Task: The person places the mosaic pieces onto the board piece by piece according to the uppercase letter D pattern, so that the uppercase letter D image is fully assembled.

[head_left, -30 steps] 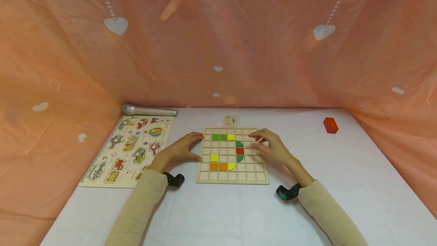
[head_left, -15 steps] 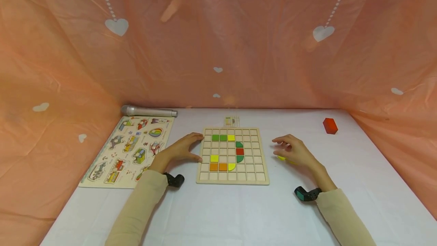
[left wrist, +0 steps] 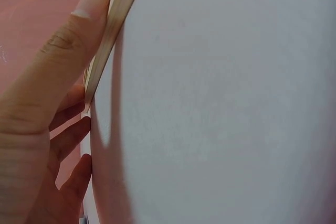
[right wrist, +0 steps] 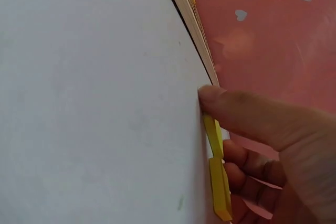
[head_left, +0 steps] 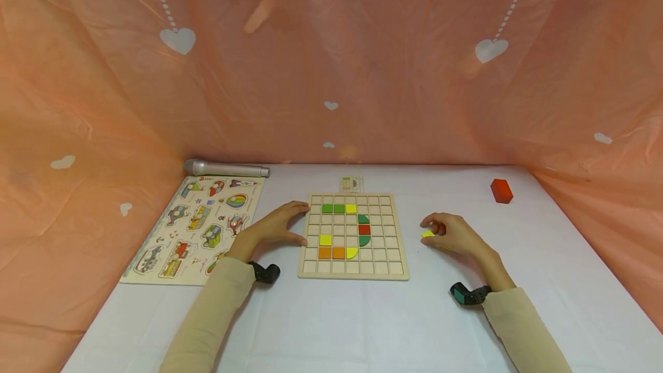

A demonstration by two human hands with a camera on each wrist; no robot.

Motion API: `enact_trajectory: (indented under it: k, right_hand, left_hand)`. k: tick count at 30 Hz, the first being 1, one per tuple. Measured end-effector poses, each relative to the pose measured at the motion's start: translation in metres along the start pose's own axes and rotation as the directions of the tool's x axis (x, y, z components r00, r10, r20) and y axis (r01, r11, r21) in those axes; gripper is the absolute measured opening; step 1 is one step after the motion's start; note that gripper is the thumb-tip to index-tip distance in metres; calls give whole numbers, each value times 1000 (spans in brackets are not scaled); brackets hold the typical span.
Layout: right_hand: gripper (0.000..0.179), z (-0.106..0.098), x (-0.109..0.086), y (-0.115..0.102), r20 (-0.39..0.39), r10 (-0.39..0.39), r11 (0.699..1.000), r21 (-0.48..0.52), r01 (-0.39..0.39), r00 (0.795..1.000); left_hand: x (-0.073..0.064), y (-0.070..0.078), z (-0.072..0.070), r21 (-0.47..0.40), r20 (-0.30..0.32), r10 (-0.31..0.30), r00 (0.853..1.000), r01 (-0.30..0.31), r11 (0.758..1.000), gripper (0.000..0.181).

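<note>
A square wooden grid board (head_left: 353, 275) lies mid-table with green, yellow, orange and red tiles in some cells. My left hand (head_left: 274, 226) rests at its left edge, fingers and thumb spread; in the left wrist view the thumb (left wrist: 79, 40) touches the board's side. To the right of the board, my right hand (head_left: 453, 233) has thumb and curled forefinger at a small yellow tile (head_left: 427, 234), pinching it low at the table. The right wrist view shows the thumb tip at one end of this tile, with a second yellow tile (right wrist: 220, 190) beside it.
A picture peg puzzle (head_left: 194, 229) lies on the left, with a silver microphone (head_left: 228, 168) behind it. Behind the grid board is a small pattern card (head_left: 351, 183). A red block (head_left: 501, 190) stands at the back right. A pink curtain (head_left: 331, 62) surrounds the table's back and sides.
My right hand has moved from over the board's right side out to the yellow tiles, and its thumb and forefinger have closed on one. The left hand has stayed put.
</note>
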State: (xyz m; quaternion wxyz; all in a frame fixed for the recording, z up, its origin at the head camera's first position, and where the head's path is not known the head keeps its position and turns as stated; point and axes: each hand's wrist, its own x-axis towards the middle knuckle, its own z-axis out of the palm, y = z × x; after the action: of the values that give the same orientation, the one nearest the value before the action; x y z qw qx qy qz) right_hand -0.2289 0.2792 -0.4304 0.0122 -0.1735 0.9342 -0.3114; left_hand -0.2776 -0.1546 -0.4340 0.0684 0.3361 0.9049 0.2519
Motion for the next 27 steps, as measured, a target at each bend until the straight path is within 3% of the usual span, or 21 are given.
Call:
enact_trajectory:
  k: [6, 15, 19, 27]
  right_hand:
    - [36, -1, -2, 2, -3, -80, 997, 2, 80, 997]
    - [27, -2, 1, 3, -4, -49, 999, -9, 49, 999]
    - [25, 0, 10, -7, -27, -69, 997, 27, 70, 997]
    - [26, 6, 34, -43, -67, -208, 970, 117, 215, 976]
  left_hand:
    - [0, 1, 0, 9, -5, 14, 1000, -14, 1000, 84]
    - [1, 1, 0, 4, 1, -1, 1000, 1, 1000, 85]
    - [0, 2, -1, 9, 1, 0, 1000, 0, 1000, 85]
    - [-1, 5, -2, 1, 2, -8, 1000, 8, 1000, 85]
